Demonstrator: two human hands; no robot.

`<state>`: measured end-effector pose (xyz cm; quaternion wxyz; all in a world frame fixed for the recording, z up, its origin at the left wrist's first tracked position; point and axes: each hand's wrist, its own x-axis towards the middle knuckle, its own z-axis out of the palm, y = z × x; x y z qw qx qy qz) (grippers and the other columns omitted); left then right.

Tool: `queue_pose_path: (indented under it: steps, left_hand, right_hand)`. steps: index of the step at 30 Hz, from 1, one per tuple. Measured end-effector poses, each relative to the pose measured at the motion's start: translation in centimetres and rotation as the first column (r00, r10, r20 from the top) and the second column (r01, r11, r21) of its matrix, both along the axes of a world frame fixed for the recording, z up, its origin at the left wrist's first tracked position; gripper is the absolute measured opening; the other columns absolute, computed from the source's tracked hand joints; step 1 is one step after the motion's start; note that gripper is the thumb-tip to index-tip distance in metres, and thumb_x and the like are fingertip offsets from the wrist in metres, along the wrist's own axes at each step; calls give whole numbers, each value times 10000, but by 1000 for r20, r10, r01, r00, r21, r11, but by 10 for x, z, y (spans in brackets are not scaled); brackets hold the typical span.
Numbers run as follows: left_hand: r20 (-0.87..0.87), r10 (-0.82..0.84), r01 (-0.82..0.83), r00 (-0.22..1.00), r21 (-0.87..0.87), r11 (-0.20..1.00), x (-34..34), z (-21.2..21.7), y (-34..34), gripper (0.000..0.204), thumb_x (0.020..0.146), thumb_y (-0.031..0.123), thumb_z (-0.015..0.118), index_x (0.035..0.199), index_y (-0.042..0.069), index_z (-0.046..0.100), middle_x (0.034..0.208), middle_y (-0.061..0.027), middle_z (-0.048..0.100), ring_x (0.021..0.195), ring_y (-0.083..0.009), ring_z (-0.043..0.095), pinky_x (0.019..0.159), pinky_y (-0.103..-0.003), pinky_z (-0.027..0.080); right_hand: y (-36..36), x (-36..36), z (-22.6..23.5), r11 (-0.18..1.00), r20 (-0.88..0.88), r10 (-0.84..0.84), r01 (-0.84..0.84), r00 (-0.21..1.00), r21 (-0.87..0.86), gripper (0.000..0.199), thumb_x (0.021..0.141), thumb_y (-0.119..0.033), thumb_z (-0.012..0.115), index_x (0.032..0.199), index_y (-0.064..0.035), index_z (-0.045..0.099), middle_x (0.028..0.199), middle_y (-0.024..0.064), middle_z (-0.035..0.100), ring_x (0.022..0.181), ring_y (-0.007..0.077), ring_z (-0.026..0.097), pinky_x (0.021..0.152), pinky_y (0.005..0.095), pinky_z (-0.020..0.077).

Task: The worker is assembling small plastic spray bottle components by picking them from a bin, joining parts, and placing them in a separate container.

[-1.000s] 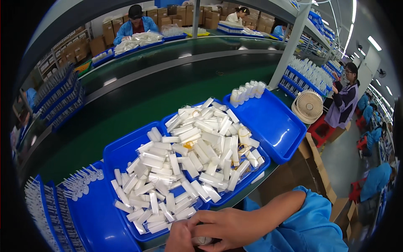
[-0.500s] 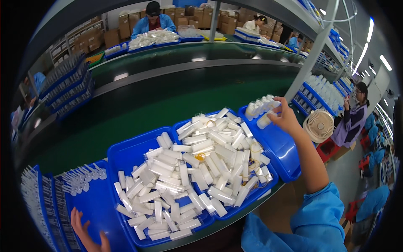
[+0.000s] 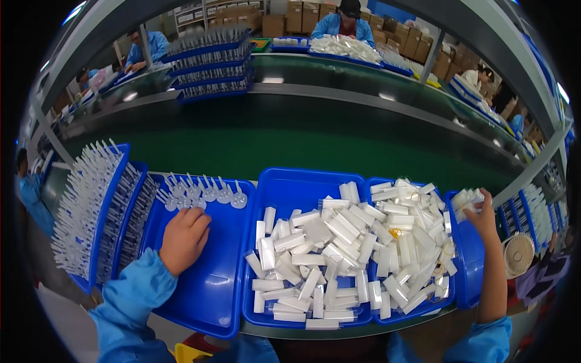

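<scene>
My left hand is over a blue tray on the left, back of the hand up and fingers curled together. Its fingertips are at the near edge of a group of clear plastic pieces with round bases and thin upright stems; what the fingers hold, if anything, is hidden. At the far right my right hand bends its fingers around a small white container among similar ones at the back of another blue tray. Its grip is partly hidden.
Two blue trays between my hands hold heaps of white, clear-wrapped packets. Tilted trays of stemmed pieces stand far left. A green conveyor belt runs behind. A beige fan is at right. A person sits opposite.
The view has swung left. My left hand has moved from the tray's near end to the stemmed pieces, its fingers now curled. My right hand stays by the white containers.
</scene>
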<state>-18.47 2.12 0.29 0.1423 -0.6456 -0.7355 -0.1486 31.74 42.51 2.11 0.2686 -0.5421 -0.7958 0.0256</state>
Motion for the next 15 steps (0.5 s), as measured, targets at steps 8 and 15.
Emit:
queue_pose_path:
  steps: [8, 15]
  left_hand:
    - [-289, 343, -382, 894, -88, 920, -48, -41, 29, 169, 694, 41, 545, 863, 32, 537, 925, -116, 506, 776, -299, 553, 658, -382, 488]
    - [473, 94, -142, 876, 67, 988, -14, 15, -13, 143, 706, -25, 591, 825, 18, 523, 791, -122, 527, 672, -252, 541, 565, -339, 431]
  right_hand:
    - [-111, -156, 85, 820, 39, 540, -515, 841, -249, 440, 703, -102, 695, 1108, -57, 527, 1026, 137, 545, 928, 295, 563, 790, 378, 468]
    - [-119, -295, 28, 591, 429, 794, -712, 431, -378, 264, 740, -158, 636, 989, -76, 611, 1013, 112, 593, 980, 289, 559, 830, 384, 460]
